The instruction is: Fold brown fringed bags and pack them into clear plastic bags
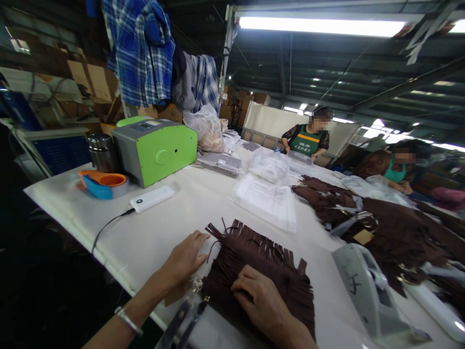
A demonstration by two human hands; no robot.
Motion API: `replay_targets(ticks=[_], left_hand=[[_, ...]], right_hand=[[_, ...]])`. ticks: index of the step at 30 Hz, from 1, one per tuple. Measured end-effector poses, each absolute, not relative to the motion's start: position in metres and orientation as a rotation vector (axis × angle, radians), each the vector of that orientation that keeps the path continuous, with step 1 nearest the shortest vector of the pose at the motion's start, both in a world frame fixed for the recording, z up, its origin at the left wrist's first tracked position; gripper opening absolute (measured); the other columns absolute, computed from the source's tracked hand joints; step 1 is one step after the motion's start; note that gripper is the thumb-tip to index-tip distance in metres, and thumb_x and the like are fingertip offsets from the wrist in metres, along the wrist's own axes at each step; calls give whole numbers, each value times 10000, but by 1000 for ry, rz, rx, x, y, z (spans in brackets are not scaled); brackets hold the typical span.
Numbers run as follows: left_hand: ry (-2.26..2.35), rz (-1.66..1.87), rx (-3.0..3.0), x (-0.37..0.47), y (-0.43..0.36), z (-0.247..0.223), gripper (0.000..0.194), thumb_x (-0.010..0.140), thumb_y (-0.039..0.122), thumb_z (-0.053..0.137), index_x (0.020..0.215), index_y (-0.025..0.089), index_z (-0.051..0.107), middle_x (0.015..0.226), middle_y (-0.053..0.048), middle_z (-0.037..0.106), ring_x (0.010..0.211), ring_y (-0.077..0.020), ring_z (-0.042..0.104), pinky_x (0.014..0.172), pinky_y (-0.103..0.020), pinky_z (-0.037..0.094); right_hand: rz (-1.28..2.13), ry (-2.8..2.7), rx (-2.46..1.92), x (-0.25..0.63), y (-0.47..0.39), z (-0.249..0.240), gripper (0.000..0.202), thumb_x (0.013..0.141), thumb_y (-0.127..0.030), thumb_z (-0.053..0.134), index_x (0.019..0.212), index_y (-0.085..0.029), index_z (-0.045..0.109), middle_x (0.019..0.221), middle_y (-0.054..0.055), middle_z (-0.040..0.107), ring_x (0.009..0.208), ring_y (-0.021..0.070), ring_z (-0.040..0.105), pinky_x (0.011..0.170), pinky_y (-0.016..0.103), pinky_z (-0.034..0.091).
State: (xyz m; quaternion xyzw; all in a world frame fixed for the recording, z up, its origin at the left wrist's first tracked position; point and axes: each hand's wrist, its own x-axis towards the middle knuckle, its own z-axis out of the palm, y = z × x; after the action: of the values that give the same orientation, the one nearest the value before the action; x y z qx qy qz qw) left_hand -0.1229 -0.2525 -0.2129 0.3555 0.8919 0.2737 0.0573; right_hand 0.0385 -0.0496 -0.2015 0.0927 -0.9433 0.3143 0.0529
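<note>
A dark brown fringed bag point(254, 261) lies flat on the white table, its cut strips spread along the far edge. My right hand point(259, 295) rests on the front of the bag, fingers curled and pinching at its fringe. Just off the bag's left corner, my left hand point(187, 257) hovers with fingers stretched out and apart, holding nothing. Below it, dark straps with metal clasps point(198, 286) hang from the bag's left side. A thin cord loops near the left fingertips.
A green-grey machine point(162, 152), steel flask point(100, 152), tape rolls point(103, 182) and white power bank point(151, 198) stand left. Plastic-wrapped sheets point(267, 201) lie beyond the bag. At right are a grey tape dispenser point(359, 286) and piled brown fringed bags point(395, 232). Two people work farther back.
</note>
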Motion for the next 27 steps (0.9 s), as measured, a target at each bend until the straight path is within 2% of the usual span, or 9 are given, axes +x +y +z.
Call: replay_targets(ticks=[2,5,7,10,12,14,18,24,27], left_hand=[[2786,628,1113,-125,-236,-219,348,787,182,504,1129,217,551,1185,-74,591,1119,-227,532,961,-333,413],[2822,508,1076,-130,-215,-219,177,805,160,472,928,216,586,1013,-66,650,987,-232,594,844,-324,444],[2840,454,1046,-134,-208,-219,159,825,153,450,885,219,581,935,-58,668,918,-223,618,795,-314,444],[2873,397,996,-136,-209,-218,153,848,173,443,906,212,579,932,-68,677,904,-232,631,775,-318,445],[2892,377,954,-135,-213,-216,159,871,195,435,937,207,579,965,-77,679,914,-237,634,773,-320,449],[2904,368,907,-134,-217,-213,179,900,207,414,968,202,580,1004,-83,682,923,-237,640,773,-319,452],[2906,386,831,-134,-221,-212,223,914,176,382,994,182,590,1027,-101,692,946,-250,651,771,-325,458],[2872,481,873,-142,-223,-219,205,891,203,438,1006,189,608,1032,-92,701,962,-246,653,773,-317,468],[2880,565,917,-146,-227,-220,200,896,202,422,976,192,605,1007,-74,692,947,-219,646,804,-307,471]], right_hand=[[976,-2872,247,42,-50,-200,161,851,-119,601,853,-237,710,885,-8,633,833,122,602,734,214,441],[1048,-2829,177,36,-52,-189,122,848,-158,629,790,-233,706,852,-19,642,800,114,612,729,212,445],[978,-2776,98,21,-55,-177,130,869,-188,607,783,-228,697,853,-12,651,822,125,613,763,227,448],[613,-2820,43,-19,-64,-162,66,849,-214,620,883,-214,676,938,23,673,953,185,599,884,297,441],[360,-2943,68,-54,-75,-159,172,809,-221,653,975,-178,652,1009,72,684,1012,239,597,911,350,451],[229,-3041,79,-86,-87,-161,239,801,-167,636,1034,-119,632,1034,138,687,1010,282,617,874,385,482],[139,-3117,80,-123,-109,-175,216,822,-47,547,1024,-72,618,967,200,690,940,299,661,784,397,522],[130,-3090,106,-118,-113,-192,212,869,-57,482,1054,-89,582,1000,203,659,948,307,645,777,429,532],[214,-3054,101,-112,-102,-195,197,867,-56,476,1018,-113,589,982,169,669,924,279,647,778,396,528]])
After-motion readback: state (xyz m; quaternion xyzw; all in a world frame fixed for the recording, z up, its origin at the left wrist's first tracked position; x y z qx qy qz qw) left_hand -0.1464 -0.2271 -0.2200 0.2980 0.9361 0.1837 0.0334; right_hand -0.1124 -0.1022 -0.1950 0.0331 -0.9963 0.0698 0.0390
